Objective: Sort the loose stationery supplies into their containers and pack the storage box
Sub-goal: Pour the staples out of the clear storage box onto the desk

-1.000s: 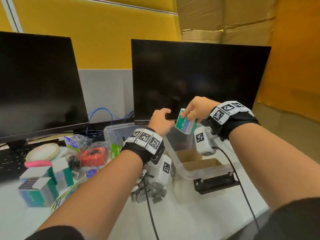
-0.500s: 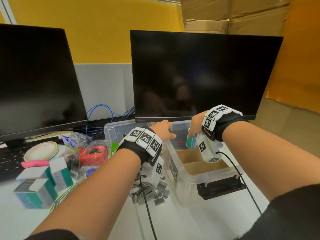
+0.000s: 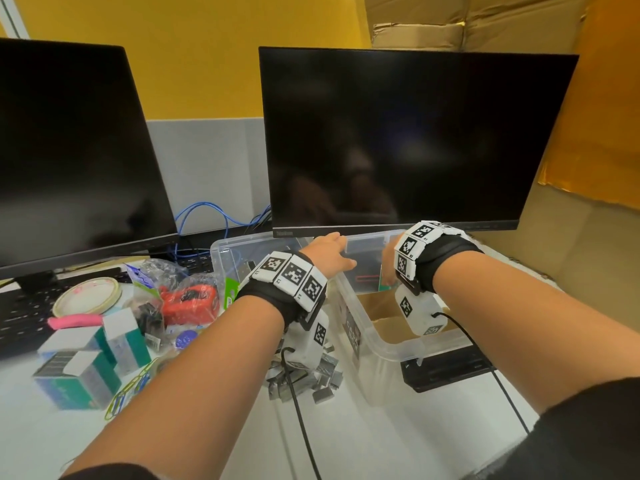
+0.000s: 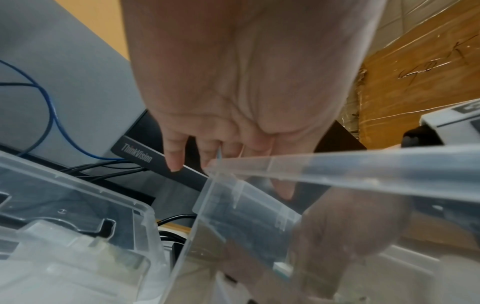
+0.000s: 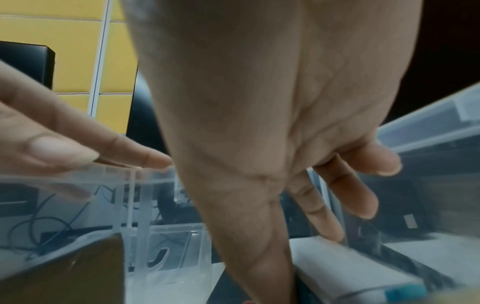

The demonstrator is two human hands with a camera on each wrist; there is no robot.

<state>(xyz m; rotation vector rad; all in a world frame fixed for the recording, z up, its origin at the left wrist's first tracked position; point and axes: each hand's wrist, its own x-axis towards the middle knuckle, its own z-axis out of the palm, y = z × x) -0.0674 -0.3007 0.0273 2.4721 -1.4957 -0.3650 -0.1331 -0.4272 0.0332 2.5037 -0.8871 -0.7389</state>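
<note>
A clear plastic storage box (image 3: 391, 351) with brown cardboard inside stands in front of the right monitor. My left hand (image 3: 337, 252) lies over its far left rim (image 4: 363, 170) with fingers straight. My right hand (image 3: 389, 268) reaches down inside the box, mostly hidden behind the wrist band. In the right wrist view its fingers (image 5: 363, 201) are spread and nearly straight. Below them lies a small white box with a teal end (image 5: 345, 267), the index fingertip at its edge. The small box (image 4: 283, 269) also shows through the plastic wall.
Left of the storage box sit a second clear container (image 3: 225, 258), a bagged red stapler (image 3: 190, 299), a tape roll (image 3: 88, 294), green-and-white boxes (image 3: 86, 362), paper clips (image 3: 128, 393) and loose staple strips (image 3: 304, 379). Two dark monitors (image 3: 398, 140) stand behind. A black latch (image 3: 446, 372) lies in front.
My right hand carried the small green-and-white box down from above the rim into the storage box and spread its fingers. My left hand uncurled and settled on the rim.
</note>
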